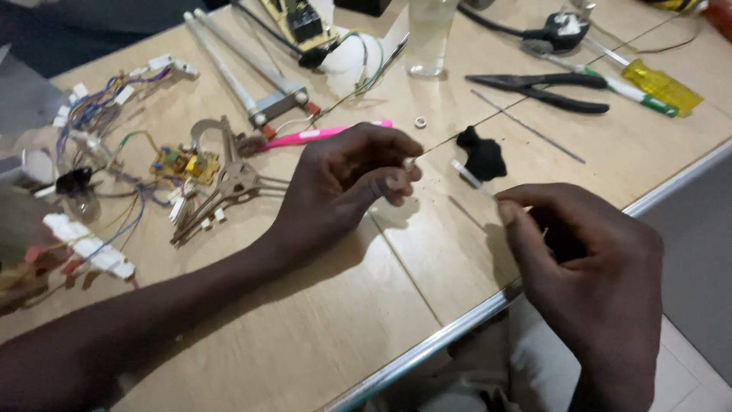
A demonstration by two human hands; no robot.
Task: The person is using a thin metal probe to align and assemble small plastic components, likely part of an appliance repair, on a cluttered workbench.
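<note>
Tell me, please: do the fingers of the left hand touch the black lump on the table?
Apart. The head view shows bare wooden table between the left hand and the black lump; the fingers pinch a small pale piece instead.

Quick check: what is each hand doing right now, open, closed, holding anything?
Left hand: closed, pinching a small white piece at the fingertips.
Right hand: closed, fingers pinched on a thin white stick.

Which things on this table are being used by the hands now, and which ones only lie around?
In use:
left hand, its fingers pinching a small white piece
right hand, holding a thin white stick

Lying about:
black pliers
yellow-handled screwdriver
pink pen
black lump
clear glass
small circuit board
wire bundles
</note>
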